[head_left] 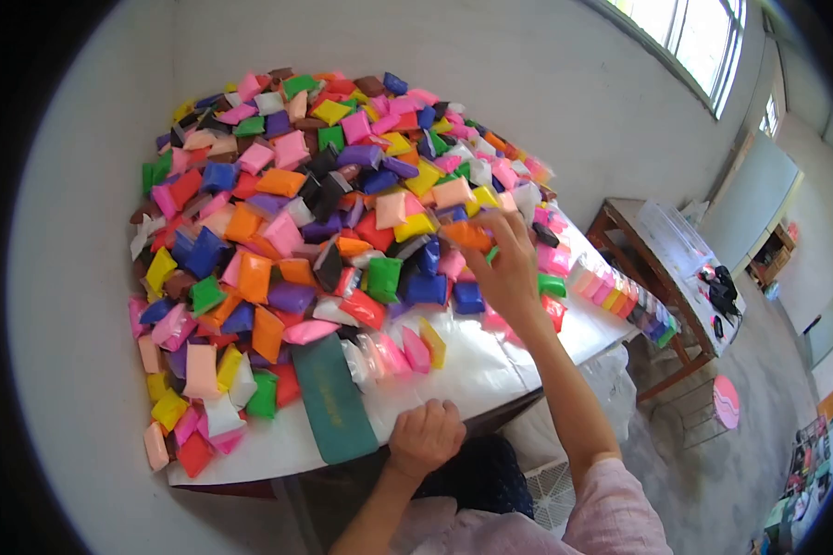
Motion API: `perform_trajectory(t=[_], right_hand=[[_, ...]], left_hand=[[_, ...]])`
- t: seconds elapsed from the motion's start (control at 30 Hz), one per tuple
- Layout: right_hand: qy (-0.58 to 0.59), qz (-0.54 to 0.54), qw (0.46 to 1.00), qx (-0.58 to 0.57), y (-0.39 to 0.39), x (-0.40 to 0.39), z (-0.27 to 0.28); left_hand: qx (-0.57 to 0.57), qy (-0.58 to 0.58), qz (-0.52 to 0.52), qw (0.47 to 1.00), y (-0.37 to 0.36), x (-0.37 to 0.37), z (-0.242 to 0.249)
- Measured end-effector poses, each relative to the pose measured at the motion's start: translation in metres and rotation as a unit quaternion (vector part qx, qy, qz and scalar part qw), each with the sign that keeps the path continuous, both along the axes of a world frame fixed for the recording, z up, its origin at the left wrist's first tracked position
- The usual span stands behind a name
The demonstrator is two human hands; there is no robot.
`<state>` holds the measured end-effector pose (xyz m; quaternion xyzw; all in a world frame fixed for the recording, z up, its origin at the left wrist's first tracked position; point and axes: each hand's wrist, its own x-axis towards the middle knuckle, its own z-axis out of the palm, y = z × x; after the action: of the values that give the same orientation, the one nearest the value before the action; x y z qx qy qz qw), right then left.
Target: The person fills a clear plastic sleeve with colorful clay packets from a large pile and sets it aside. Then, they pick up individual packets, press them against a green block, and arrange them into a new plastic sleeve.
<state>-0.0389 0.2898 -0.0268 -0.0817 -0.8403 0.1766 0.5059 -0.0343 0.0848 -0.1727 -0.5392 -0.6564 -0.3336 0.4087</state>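
My right hand reaches over the front right of a big heap of small colourful soft packets. Its thumb and fingers pinch an orange packet at the heap's edge. Near the table's front edge, my left hand is curled into a fist, with nothing showing in it. Between the fist and the heap, a few pink packets and a yellow packet stand in a short row. To the left of that row lies a flat dark green pouch-like piece.
The heap covers much of the white tabletop and reaches the wall. A row of sorted packets lines the right side. Beyond is a wooden table with a clear plastic bin. A stool with a pink seat stands on the floor.
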Motion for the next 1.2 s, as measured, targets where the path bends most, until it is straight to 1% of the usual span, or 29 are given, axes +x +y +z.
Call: perform_trajectory(t=[0.03,0.1,0.13,0.2,0.23,0.27,0.37,0.5,0.6,0.7,0.8,0.9,1.0,1.1,1.2], right_hand=[[-0.004,0.012,1.0,0.0,-0.01,0.024,-0.007],[-0.009,0.033,0.998,0.046,-0.026,0.066,-0.034],[-0.037,0.038,0.998,0.025,-0.038,0.084,-0.045],[-0.09,0.032,0.995,-0.012,-0.058,0.114,-0.069],[-0.107,0.02,0.994,-0.008,-0.064,0.123,-0.079],[-0.11,0.023,0.994,-0.011,-0.069,0.129,-0.086],[-0.09,0.037,0.995,-0.018,-0.081,0.135,-0.097],[-0.079,0.075,0.993,-0.049,-0.086,0.138,-0.1],[-0.061,0.093,0.991,-0.076,-0.082,0.137,-0.109],[-0.055,0.102,0.986,-0.123,-0.083,0.141,-0.11],[-0.023,0.092,0.987,-0.128,-0.085,0.14,-0.117],[-0.015,0.086,0.99,-0.107,-0.086,0.14,-0.122],[-0.006,0.053,0.991,-0.12,-0.091,0.141,-0.119],[-0.067,-0.017,0.996,-0.049,-0.086,0.148,-0.125],[-0.083,0.001,0.995,-0.049,-0.086,0.149,-0.123]], left_hand=[[0.006,-0.041,-0.024,0.999,-0.002,0.002,0.003],[0.014,-0.125,-0.072,0.989,-0.005,0.006,0.013],[0.024,-0.166,-0.091,0.982,-0.008,0.011,0.022],[0.028,-0.231,-0.073,0.97,-0.01,0.022,0.025],[0.032,-0.261,-0.062,0.963,-0.01,0.027,0.027],[0.008,-0.26,-0.025,0.965,-0.011,0.034,0.03],[-0.057,-0.266,0.01,0.962,-0.01,0.045,0.039],[-0.076,-0.24,0.037,0.967,-0.003,0.045,0.044],[-0.092,-0.246,0.011,0.965,0.0,0.036,0.043],[-0.096,-0.275,-0.039,0.956,0.001,0.028,0.045],[-0.091,-0.256,-0.034,0.962,0.003,0.029,0.049],[-0.102,-0.241,-0.044,0.964,0.007,0.024,0.043],[-0.098,-0.259,-0.061,0.959,0.007,0.022,0.043],[-0.093,-0.262,-0.072,0.958,0.005,0.021,0.043],[-0.095,-0.251,-0.081,0.96,0.005,0.02,0.04]])
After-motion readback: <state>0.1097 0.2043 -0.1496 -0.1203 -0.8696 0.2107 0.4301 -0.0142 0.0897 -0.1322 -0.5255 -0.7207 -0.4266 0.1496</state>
